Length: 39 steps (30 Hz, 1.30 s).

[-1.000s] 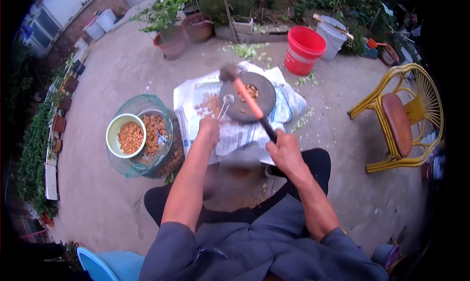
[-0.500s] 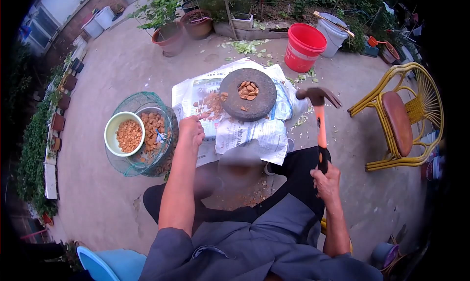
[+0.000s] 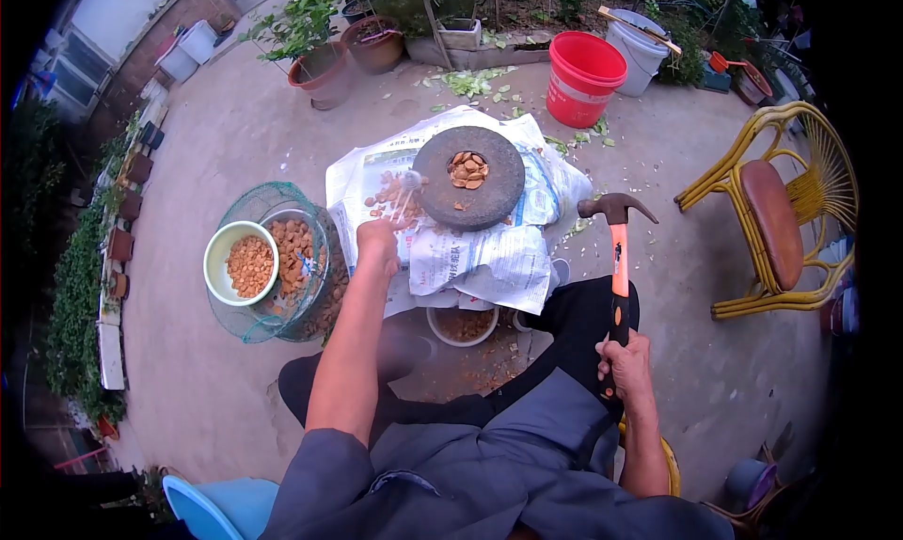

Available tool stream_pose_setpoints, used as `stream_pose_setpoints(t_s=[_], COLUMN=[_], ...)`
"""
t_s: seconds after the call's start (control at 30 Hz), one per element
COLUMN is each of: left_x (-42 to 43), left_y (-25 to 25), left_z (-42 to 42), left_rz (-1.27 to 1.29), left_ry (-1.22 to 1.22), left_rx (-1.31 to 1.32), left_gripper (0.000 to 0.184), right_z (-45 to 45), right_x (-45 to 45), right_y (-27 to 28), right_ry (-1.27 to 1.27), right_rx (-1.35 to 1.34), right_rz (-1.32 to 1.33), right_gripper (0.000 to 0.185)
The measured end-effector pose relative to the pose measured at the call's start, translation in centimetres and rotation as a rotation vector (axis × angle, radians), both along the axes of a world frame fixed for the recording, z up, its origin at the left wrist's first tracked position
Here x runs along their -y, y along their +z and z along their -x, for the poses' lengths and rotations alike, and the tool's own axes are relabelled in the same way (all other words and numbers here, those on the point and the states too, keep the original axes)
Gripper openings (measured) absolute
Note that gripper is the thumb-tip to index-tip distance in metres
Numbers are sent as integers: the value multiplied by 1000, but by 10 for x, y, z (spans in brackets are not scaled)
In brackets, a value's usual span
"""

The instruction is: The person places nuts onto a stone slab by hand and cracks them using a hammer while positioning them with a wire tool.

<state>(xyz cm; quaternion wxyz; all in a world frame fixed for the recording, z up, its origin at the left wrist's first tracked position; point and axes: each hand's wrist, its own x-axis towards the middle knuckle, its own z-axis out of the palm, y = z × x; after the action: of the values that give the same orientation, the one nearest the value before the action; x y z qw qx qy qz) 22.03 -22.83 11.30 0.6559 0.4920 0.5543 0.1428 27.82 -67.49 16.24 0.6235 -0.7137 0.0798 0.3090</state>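
Observation:
My right hand (image 3: 625,366) is wrapped round the black and orange handle of a claw hammer (image 3: 618,258), which stands upright with its head at the top, right of the newspaper. My left hand (image 3: 377,246) is closed over the newspaper (image 3: 480,265), holding a thin pale tool (image 3: 408,190), blurred, with a rounded end near the stone's left edge. The round grey stone (image 3: 508,178) lies on the paper. Brown nuts or pits (image 3: 468,169) fill its central hollow. Brown fragments (image 3: 390,199) are scattered on the paper to its left.
On the left, a pale green bowl (image 3: 213,258) of kernels sits over a netted basket (image 3: 318,305) of brown pits. A white basin (image 3: 442,336) stands below the paper. A red bucket (image 3: 585,84) and a yellow cane chair (image 3: 781,220) are farther off.
The hammer and my right hand have dropped slightly. My left hand has shifted towards the stone, and its pale tool shows more. The view has moved a little.

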Motion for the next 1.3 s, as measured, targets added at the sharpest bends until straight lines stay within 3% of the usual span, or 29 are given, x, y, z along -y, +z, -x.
stream_pose_setpoints(t_s=[0.07, 0.2, 0.33, 0.53, 0.63, 0.77, 0.87, 1.07, 1.13, 1.23, 1.27, 1.3], left_x=[-10, -10, 15, 6, -2, -15, -8, 6, 11, -69, -61, -47], left_y=[-7, 10, 44, 13, 1, -14, 2, 25, 18, -102, -85, -57], left_z=[12, 15, -25, -82, -85, -62, -47, -60, -69, -80, -79, -77], left_rz=[31, 25, -44, -527, -584, -349, -123, -166, -490, -965, -982, -824], left_ry=[87, 35, 7, -294, -304, -110, 72, -77, -224, -520, -511, -453], left_rx=[33, 22, 32, -69, -87, 18, 41, 21, 29, 107, 112, 96], left_gripper=[8, 14, 14, 14, 15, 18, 20, 16, 14, 9, 9, 9], right_z=[-1, -2, -4, -8, -9, -9, -10, -10, -10, -11, -11, -11], right_x=[0, -1, 0, 2, 2, 3, 1, -3, -4, -3, -2, -2], right_y=[-2, -1, -3, 0, 1, 1, 1, 2, 3, 1, 0, 0], right_ry=[-3, -6, 0, -3, -18, -45, -48, -9, -3, 9, 12, 8], right_rx=[-15, -20, -34, -73, -94, -104, -119, -107, -104, -107, -109, -107], right_rz=[-22, -33, -44, -61, -74, -96, -113, -77, -68, -63, -64, -69], right_gripper=[10, 11, 11, 10, 10, 10, 10, 10, 10, 10, 10, 10])
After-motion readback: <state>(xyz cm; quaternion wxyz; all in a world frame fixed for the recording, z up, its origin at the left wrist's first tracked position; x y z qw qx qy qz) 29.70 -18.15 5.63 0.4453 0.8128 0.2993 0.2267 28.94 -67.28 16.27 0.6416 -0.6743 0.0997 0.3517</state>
